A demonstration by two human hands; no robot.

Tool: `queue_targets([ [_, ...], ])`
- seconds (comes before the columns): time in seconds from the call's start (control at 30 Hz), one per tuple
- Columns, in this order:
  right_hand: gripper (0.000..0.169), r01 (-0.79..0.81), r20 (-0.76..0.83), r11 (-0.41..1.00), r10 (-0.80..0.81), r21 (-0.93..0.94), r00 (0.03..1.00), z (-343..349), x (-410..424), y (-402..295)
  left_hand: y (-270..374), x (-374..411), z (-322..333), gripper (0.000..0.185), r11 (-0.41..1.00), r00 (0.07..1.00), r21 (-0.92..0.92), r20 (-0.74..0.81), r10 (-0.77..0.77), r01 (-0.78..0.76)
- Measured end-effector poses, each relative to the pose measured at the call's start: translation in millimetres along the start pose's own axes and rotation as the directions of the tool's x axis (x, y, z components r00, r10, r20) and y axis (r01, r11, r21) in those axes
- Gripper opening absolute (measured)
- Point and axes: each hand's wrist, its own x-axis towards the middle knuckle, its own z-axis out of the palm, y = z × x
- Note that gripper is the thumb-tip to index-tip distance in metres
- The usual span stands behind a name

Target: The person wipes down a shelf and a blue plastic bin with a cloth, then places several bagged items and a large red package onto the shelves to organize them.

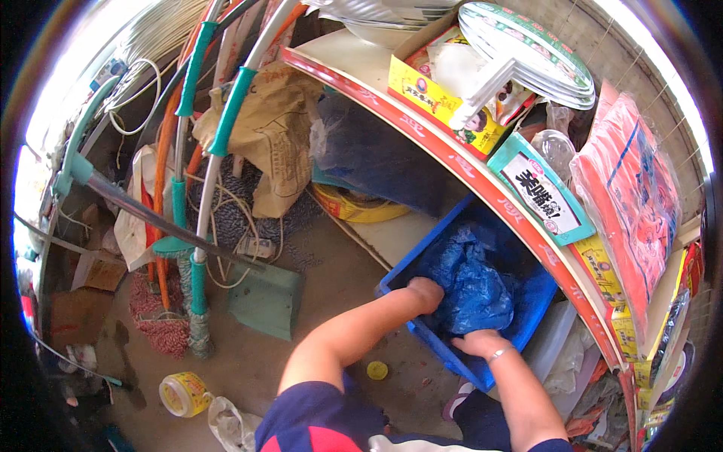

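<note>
A crumpled blue plastic bag [471, 282] lies inside a blue plastic bin [432, 339], which stands on the floor, partly under a shelf. My left hand [427, 295] reaches over the bin's near left rim and is against the left side of the bag; its fingertips are hidden. My right hand [482, 343] is at the lower edge of the bag, over the bin's near side, with a silver-coloured bracelet on the wrist. Its fingers are partly hidden under the bag, so whether it grips the plastic does not show.
The red-edged shelf [463, 164] curves over the bin, bearing boxes and pink plastic packs [627, 192]. Mops [164, 333] and a green dustpan [265, 299] stand at left. A yellow-labelled jar [183, 394], a clear bag [230, 424] and a yellow lid [377, 370] lie on the floor.
</note>
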Motion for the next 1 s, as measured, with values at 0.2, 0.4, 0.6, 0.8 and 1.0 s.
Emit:
queue_targets([
  [0.2, 0.024, -0.002, -0.412, 0.996, -0.035, -0.089, 0.911, -93, -66, -48, -5, -54, -49, 0.040, 0.965, 0.918, -0.260, -0.390, -0.066, -0.040],
  [0.4, 0.070, -0.063, -0.495, 0.961, -0.081, -0.268, 0.865, -86, 9, -46, -113, -49, -9, 0.054, 0.272, 0.398, -0.906, -0.391, -0.830, -0.323],
  [0.6, 0.052, -0.374, 0.331, -0.077, 0.647, 0.924, 0.687, 83, 85, 87, -156, -5, -31, 0.052, 0.018, 0.276, -0.575, -0.419, -0.865, -0.818],
  [0.8, 0.044, -0.344, 0.035, 0.647, 0.440, 0.680, 0.897, 167, 89, 258, -148, 50, -62, 0.040, -0.191, 0.336, -0.407, -0.322, -0.885, -0.893],
  [1.0, 0.044, -0.358, -0.012, 0.852, 0.392, 0.381, 0.920, 126, 75, 189, -131, 23, -91, 0.032, -0.175, 0.276, -0.410, -0.200, -0.940, -0.895],
])
